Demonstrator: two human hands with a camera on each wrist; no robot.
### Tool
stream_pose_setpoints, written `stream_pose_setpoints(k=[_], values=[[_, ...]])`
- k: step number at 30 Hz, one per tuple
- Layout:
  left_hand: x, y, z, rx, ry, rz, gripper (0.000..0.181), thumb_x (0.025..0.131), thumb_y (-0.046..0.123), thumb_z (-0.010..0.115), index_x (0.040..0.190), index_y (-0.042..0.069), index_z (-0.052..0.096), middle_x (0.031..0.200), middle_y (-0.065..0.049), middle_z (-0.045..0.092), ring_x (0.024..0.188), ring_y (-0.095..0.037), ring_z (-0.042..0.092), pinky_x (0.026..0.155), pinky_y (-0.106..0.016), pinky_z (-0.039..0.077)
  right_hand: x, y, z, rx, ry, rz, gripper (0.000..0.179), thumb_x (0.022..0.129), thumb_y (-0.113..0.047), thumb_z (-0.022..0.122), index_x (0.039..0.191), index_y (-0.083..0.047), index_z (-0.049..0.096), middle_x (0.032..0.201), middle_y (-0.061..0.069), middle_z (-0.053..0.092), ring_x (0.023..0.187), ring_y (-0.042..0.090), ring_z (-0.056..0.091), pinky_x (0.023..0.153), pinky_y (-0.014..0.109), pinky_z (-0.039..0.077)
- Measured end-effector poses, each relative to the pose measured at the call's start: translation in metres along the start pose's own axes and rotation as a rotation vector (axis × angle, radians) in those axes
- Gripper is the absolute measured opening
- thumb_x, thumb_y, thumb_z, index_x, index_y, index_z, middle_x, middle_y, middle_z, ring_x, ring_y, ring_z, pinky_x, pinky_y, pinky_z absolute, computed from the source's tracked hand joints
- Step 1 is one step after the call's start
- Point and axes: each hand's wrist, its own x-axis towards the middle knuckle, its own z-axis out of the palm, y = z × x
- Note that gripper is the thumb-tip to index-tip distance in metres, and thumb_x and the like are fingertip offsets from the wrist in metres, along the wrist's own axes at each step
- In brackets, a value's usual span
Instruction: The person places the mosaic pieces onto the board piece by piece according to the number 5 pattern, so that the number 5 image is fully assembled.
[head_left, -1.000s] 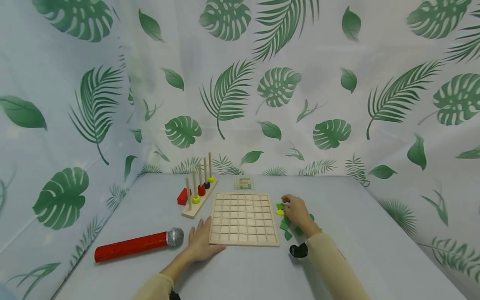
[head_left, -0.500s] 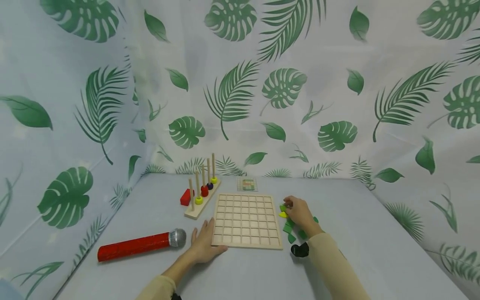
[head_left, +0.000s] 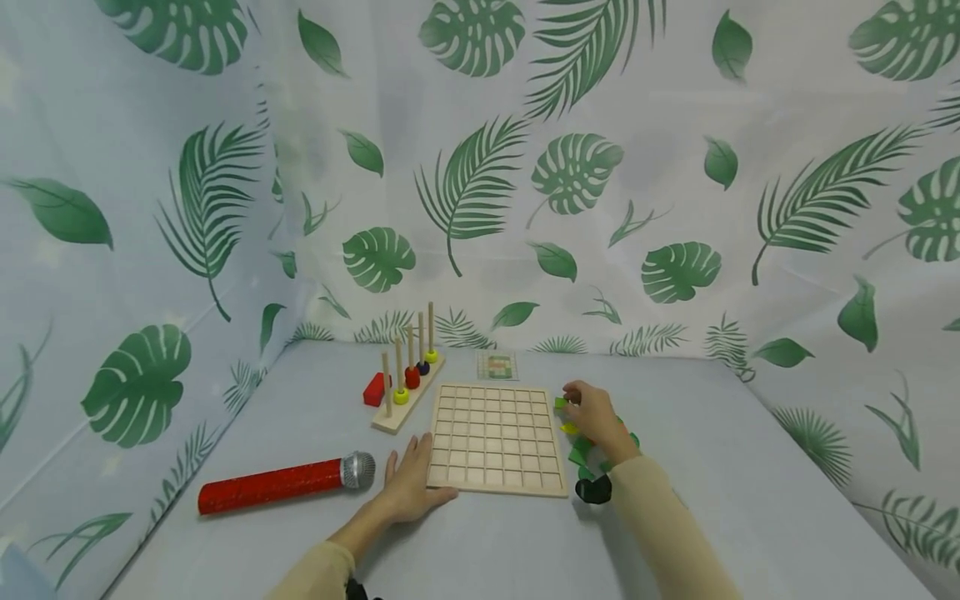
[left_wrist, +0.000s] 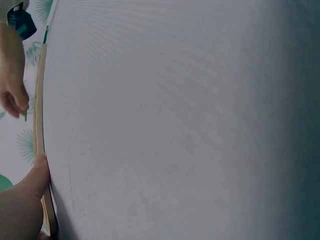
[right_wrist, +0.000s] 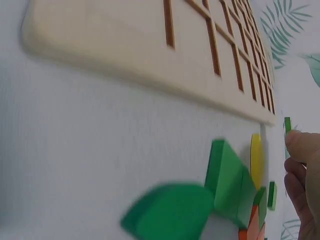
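A pale wooden grid board (head_left: 495, 442) lies on the table in the middle of the head view. My left hand (head_left: 408, 487) rests at its near left corner, fingers along the left side and thumb (left_wrist: 39, 175) against the front edge. To the right of the board, my right hand (head_left: 596, 417) pinches a small green block (right_wrist: 287, 125) between thumb and fingertips, raised over the loose pieces. Below it lie several green pieces (right_wrist: 230, 185), a yellow piece (right_wrist: 256, 160) and orange pieces (right_wrist: 252, 222), partly hidden under the hand in the head view.
Left of the board stands a wooden peg rack (head_left: 408, 396) with coloured rings, a red block (head_left: 375, 390) beside it. A red toy microphone (head_left: 285, 486) lies at the left. Behind the board is a small pattern card (head_left: 497, 365). A leaf-print curtain (head_left: 480, 183) encloses the table.
My right hand has risen slightly from the loose pieces, now with a green block at its fingertips. The left hand stays at the board's corner. The head view has shifted a little.
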Motion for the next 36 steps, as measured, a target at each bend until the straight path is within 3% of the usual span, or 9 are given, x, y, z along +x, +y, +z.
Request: stream_pose_setpoints(k=[9, 21, 36], values=[[0.003, -0.002, 0.001, 0.030, -0.016, 0.005, 0.098, 0.083, 0.042, 0.069, 0.146, -0.009, 0.015, 0.150, -0.028, 0.019, 0.140, -0.041, 0.011, 0.108, -0.061, 0.001, 0.007, -0.019, 0.018, 0.040, -0.026, -0.100, 0.029, 0.087, -0.001, 0.065, 0.114, 0.006, 0.059, 0.102, 0.018, 0.065, 0.094, 0.033, 0.061, 0.080, 0.044, 0.051], [0.004, 0.001, 0.004, 0.029, -0.023, 0.005, 0.098, 0.083, 0.042, 0.070, 0.146, -0.009, 0.015, 0.151, -0.027, 0.018, 0.140, -0.040, 0.011, 0.108, -0.060, 0.000, 0.010, -0.027, 0.038, 0.038, -0.066, -0.097, 0.028, 0.085, -0.002, 0.068, 0.112, 0.003, 0.062, 0.098, 0.012, 0.067, 0.088, 0.025, 0.064, 0.076, 0.038, 0.053], [0.001, 0.000, -0.002, 0.028, -0.021, -0.001, 0.099, 0.083, 0.044, 0.069, 0.146, -0.009, 0.015, 0.151, -0.027, 0.017, 0.140, -0.041, 0.011, 0.108, -0.061, 0.000, 0.015, -0.035, 0.049, 0.022, -0.041, -0.095, 0.028, 0.083, -0.001, 0.069, 0.110, 0.003, 0.063, 0.099, 0.013, 0.067, 0.087, 0.025, 0.064, 0.077, 0.038, 0.053]])
